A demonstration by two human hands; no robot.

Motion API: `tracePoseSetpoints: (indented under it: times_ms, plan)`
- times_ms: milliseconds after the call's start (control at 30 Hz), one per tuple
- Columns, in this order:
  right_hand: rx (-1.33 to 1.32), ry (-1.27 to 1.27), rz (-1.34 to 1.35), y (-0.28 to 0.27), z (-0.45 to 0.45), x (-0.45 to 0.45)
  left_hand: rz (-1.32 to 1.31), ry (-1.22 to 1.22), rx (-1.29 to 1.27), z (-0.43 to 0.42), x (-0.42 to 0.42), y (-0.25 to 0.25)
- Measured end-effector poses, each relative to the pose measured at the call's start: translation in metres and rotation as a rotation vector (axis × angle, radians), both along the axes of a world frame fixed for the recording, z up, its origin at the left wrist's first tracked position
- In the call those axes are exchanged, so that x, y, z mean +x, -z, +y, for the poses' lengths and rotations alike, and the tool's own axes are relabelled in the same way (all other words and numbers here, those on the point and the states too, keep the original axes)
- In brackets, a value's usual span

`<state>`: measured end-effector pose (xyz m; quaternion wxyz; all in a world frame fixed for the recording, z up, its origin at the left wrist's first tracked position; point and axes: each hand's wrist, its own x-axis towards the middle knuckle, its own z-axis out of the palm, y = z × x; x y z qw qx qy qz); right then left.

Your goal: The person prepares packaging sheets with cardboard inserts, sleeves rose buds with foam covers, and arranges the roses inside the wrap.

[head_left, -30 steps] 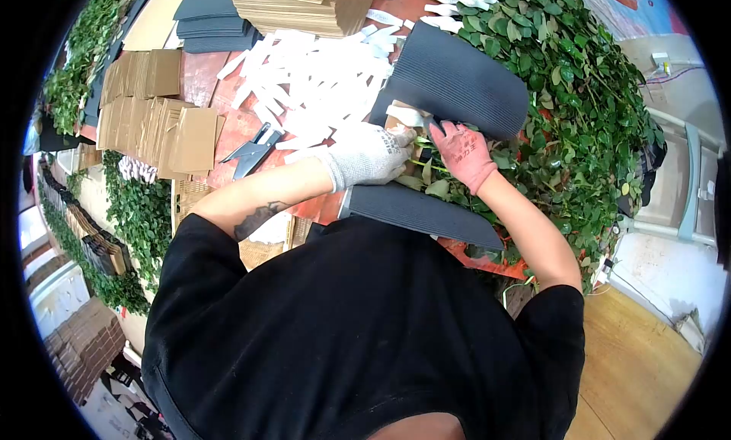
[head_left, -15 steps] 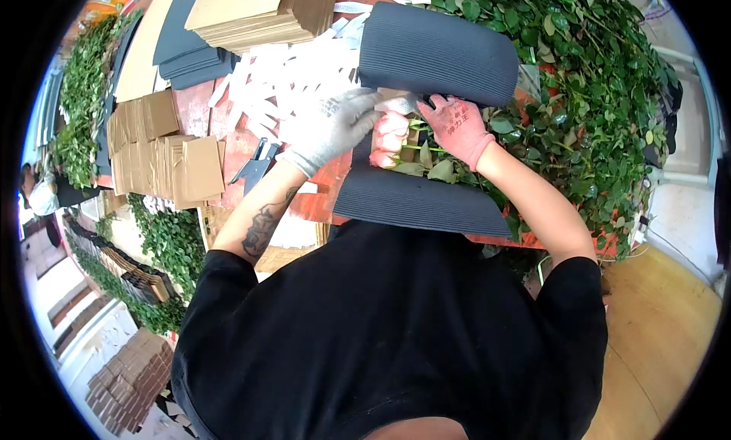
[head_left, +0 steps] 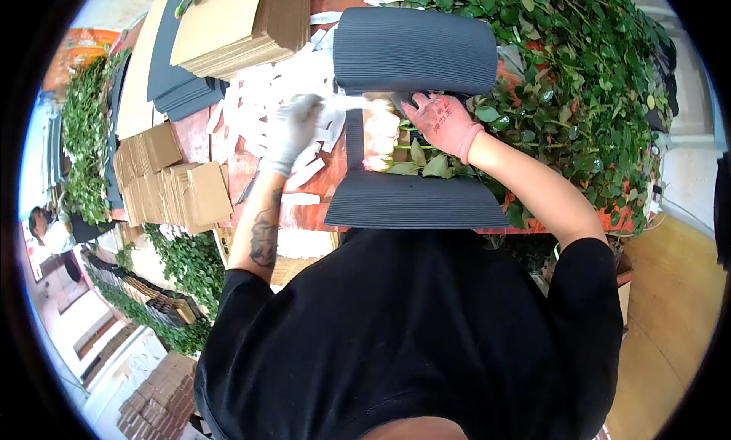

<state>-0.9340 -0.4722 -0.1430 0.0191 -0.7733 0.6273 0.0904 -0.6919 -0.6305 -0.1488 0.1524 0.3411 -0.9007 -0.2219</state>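
Observation:
My left hand, in a whitish-grey glove, is closed and somewhat blurred at the left of the roses. A white strip runs rightward from its fingers. In a pink glove, my right hand has its fingers bent together at the strip's right end, beside the flower heads; the exact grip is partly hidden. Pale pink roses lie sideways with leafy stems to the right, under that hand. Beneath them is dark ribbed sheeting, its far part a curved ribbed flap.
Loose white strips cover the red table at left. Brown cardboard stacks, a taller board stack and dark sheets stand farther left. Dense rose foliage fills the right side. A person is at far left.
My left hand has moved left, away from the roses, and closed, with the white strip now stretching from it. My right hand stays by the flower heads. The whole view has shifted slightly.

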Motion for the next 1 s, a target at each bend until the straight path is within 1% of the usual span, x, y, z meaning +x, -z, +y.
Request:
tracePoseSetpoints:
  times_ms: [33, 67, 100, 167, 200, 233, 300, 333, 367, 400, 433, 500, 533, 567, 600, 633, 667, 700, 767, 800, 833, 867, 900, 933, 967, 1000]
  plan:
    - [-0.020, -0.025, 0.006, 0.001, 0.000, 0.000, -0.049, -0.085, 0.033, -0.005, 0.011, -0.011]
    - [-0.004, -0.047, 0.027, 0.001, 0.000, 0.000, -0.092, -0.075, -0.089, -0.004, 0.020, -0.025]
    - [-0.010, -0.048, 0.026, -0.001, -0.001, 0.000, -0.105, -0.020, -0.090, -0.003, 0.023, -0.034]
    - [-0.009, -0.035, -0.014, -0.006, -0.002, 0.003, -0.033, 0.220, -0.032, 0.017, 0.012, -0.054]
    - [0.034, 0.002, -0.036, -0.012, -0.004, 0.005, -0.034, 0.345, -0.011, 0.031, -0.002, -0.063]
    - [0.031, -0.016, -0.034, -0.013, -0.005, 0.006, -0.033, 0.472, 0.009, 0.044, -0.018, -0.068]
    - [0.080, -0.009, 0.034, -0.012, -0.003, 0.004, -0.027, 0.599, 0.054, 0.062, -0.033, -0.060]
    - [0.001, -0.034, 0.013, -0.009, -0.002, 0.003, -0.020, 0.577, 0.049, 0.063, -0.035, -0.050]
    - [0.001, -0.060, 0.018, -0.007, -0.003, -0.001, -0.003, 0.571, 0.096, 0.063, -0.035, -0.036]
    - [0.040, -0.019, -0.016, -0.013, -0.004, 0.001, 0.014, 0.561, 0.149, 0.063, -0.034, -0.027]
    - [0.083, 0.021, -0.048, -0.016, -0.004, 0.002, 0.020, 0.530, 0.156, 0.062, -0.034, -0.027]
    - [0.033, -0.003, -0.057, -0.010, -0.005, -0.001, -0.097, 0.553, 0.225, 0.060, -0.032, -0.037]
    - [0.044, 0.003, -0.047, -0.011, -0.006, 0.000, -0.149, 0.521, 0.260, 0.061, -0.033, -0.045]
    - [0.051, 0.012, -0.037, -0.014, -0.008, -0.001, -0.143, 0.485, 0.265, 0.059, -0.033, -0.049]
    - [0.056, -0.023, -0.039, -0.014, -0.009, -0.003, -0.183, 0.476, 0.330, 0.056, -0.032, -0.050]
    - [0.008, 0.000, -0.109, -0.015, -0.008, -0.008, -0.213, 0.471, 0.402, 0.055, -0.030, -0.047]
    - [-0.028, 0.025, -0.177, -0.017, -0.005, -0.010, 0.007, 0.428, 0.306, 0.056, -0.025, -0.012]
    - [0.000, -0.004, -0.170, -0.019, 0.000, -0.009, 0.151, 0.438, 0.259, 0.056, -0.024, -0.003]
    - [-0.320, -0.059, -0.053, -0.026, 0.012, -0.007, 0.063, 0.415, 0.353, 0.051, -0.023, -0.017]
    - [-0.407, -0.058, -0.064, -0.026, 0.018, 0.000, 0.087, 0.388, 0.377, 0.048, -0.020, -0.019]
    - [-0.244, -0.001, -0.133, -0.036, 0.017, 0.006, 0.138, 0.422, 0.411, 0.045, -0.018, -0.019]
    - [-0.194, 0.017, -0.212, -0.033, 0.013, 0.008, 0.191, 0.457, 0.440, 0.042, -0.015, -0.015]
    - [-0.143, 0.041, -0.288, -0.029, 0.010, 0.011, 0.219, 0.434, 0.456, 0.039, -0.011, -0.006]
    - [-0.118, 0.080, -0.290, -0.038, 0.003, 0.019, 0.325, 0.380, 0.386, 0.038, -0.004, 0.002]
    - [-0.091, 0.056, -0.276, -0.037, 0.001, 0.019, 0.425, 0.320, 0.313, 0.038, 0.003, 0.010]
    - [-0.003, 0.119, -0.305, -0.035, -0.002, 0.019, 0.512, 0.274, 0.277, 0.038, 0.011, 0.014]
